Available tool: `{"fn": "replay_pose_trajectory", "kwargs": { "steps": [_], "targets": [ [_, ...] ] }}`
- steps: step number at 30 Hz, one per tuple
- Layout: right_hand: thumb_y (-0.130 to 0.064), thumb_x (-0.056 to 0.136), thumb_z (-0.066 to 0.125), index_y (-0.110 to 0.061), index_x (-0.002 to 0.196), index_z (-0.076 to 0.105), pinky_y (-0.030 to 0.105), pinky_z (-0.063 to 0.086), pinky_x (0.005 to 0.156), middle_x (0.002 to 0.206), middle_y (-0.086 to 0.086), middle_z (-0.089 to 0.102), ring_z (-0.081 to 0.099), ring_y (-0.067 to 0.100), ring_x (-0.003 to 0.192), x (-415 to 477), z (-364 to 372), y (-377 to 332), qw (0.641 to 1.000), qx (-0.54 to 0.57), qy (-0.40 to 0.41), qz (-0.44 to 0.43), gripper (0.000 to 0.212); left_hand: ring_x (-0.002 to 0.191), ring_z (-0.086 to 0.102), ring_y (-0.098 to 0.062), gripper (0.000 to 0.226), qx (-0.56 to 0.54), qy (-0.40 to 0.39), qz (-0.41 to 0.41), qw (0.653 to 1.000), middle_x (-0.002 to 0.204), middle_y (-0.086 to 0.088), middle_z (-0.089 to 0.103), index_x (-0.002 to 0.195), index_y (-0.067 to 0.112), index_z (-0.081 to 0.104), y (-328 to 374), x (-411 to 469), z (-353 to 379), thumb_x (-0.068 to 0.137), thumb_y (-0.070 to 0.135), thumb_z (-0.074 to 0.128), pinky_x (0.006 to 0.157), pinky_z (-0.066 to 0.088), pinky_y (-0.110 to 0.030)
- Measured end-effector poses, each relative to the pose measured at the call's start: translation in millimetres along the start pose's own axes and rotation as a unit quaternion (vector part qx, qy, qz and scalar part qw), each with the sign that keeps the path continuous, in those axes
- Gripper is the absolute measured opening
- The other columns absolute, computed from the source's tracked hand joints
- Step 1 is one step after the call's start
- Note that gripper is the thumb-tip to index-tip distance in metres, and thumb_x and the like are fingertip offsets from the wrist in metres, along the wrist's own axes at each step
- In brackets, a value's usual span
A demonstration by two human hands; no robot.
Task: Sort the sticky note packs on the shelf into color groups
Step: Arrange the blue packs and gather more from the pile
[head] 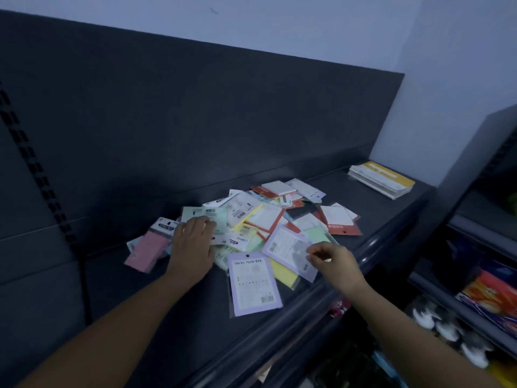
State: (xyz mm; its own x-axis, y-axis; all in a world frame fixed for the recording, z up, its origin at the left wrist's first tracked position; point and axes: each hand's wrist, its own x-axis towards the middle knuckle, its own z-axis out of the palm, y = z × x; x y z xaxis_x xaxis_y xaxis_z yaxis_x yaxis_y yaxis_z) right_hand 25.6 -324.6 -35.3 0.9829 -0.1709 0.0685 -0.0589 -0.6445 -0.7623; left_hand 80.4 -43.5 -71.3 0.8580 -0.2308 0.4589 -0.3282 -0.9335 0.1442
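Note:
A loose heap of sticky note packs [260,219] lies on the dark shelf [156,289]. A pink pack [148,249] sticks out at the heap's left edge. One lilac pack [253,284] lies flat at the front, and a second lilac pack [288,247] rests tilted beside it. Red-framed packs [340,219] sit at the right of the heap, mint ones [204,215] at the left. My left hand [193,247] lies palm down on the mint packs. My right hand [334,261] hovers at the second lilac pack's right edge, thumb and fingers pinched; whether they hold it is unclear.
A stack of yellow-topped booklets [382,179] lies at the shelf's far right corner. The dark back panel [195,121] rises behind the heap. Lower shelves [475,301] at the right hold colourful goods. Bare shelf lies left and in front of the heap.

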Motion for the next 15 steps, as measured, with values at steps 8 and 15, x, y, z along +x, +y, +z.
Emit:
{"fn": "replay_pose_trajectory", "kwargs": {
  "steps": [8,15],
  "targets": [
    [-0.007,0.088,0.059,-0.008,0.105,0.067,0.024,0.048,0.071,0.103,0.005,0.065,0.062,0.023,0.093,69,21,-2,0.993,-0.116,-0.002,-0.019,0.020,0.138,0.028,-0.018,0.070,0.033,-0.080,-0.027,0.996,0.150,-0.004,0.033,0.140,0.016,0.036,-42,19,23,0.083,0.053,0.056,0.113,0.004,-0.035],
    [-0.031,0.083,0.063,-0.006,0.111,0.054,0.037,0.049,0.084,0.108,0.013,0.058,0.056,0.031,0.099,101,-16,37,0.959,-0.261,-0.024,0.110,0.038,0.088,0.069,-0.031,0.054,0.051,-0.019,0.037,0.998,0.103,-0.017,0.070,0.098,0.002,0.070,-34,18,11,0.061,0.041,0.063,0.088,0.048,-0.044]
  ]
}}
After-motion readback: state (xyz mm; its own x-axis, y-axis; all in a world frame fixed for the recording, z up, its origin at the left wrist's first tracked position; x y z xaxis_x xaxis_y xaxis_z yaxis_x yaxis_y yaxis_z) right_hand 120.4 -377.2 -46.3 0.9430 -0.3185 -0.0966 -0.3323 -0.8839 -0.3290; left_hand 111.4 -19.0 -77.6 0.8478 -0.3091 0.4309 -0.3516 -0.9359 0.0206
